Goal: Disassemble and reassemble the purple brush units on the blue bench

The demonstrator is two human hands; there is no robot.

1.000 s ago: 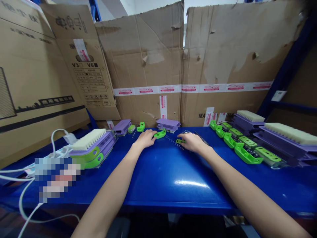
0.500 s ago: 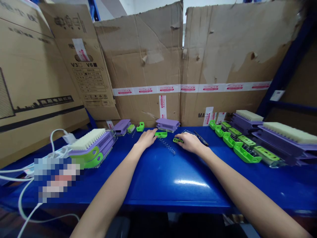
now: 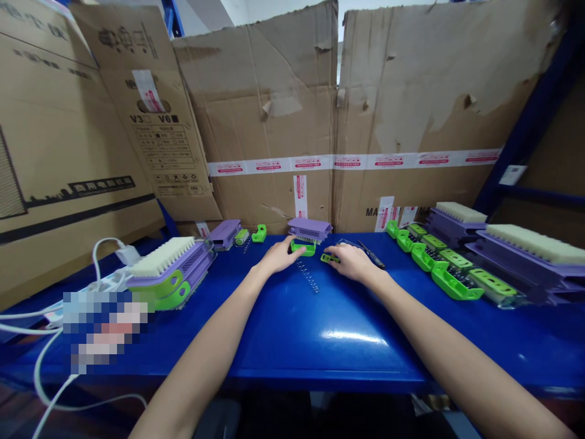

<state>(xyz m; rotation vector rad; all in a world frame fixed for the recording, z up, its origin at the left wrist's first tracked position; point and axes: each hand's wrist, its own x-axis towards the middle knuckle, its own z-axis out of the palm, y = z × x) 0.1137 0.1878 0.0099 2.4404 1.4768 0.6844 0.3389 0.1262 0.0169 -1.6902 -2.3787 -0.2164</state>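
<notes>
My left hand (image 3: pixel 278 256) is closed on one end of a bright green plastic bracket (image 3: pixel 307 249), just above the blue tabletop. A thin coil spring (image 3: pixel 309 278) trails toward me from below that bracket; whether the two are joined I cannot tell. Close by on the right, my right hand (image 3: pixel 353 261) has its fingertips on a small green slotted piece (image 3: pixel 327 258), gripping it by the near end. Right behind the bracket sits a purple block with bristles (image 3: pixel 311 229). A dark pen-shaped tool (image 3: pixel 372 255) lies beyond my right wrist.
On the right stand several green brackets (image 3: pixel 450 286) with springs, green-topped clear pieces (image 3: pixel 493 283) and purple brush blocks (image 3: pixel 530 262). To the left are an assembled purple-green brush (image 3: pixel 171 271), a power strip (image 3: pixel 107 281) with white cables, and another purple block (image 3: pixel 225 234). Cardboard (image 3: pixel 269 122) walls the back.
My left hand has shifted right and slightly nearer with the green bracket, its thumb now over the bracket. The spring's near end has swung a little left and closer. My right hand has barely moved.
</notes>
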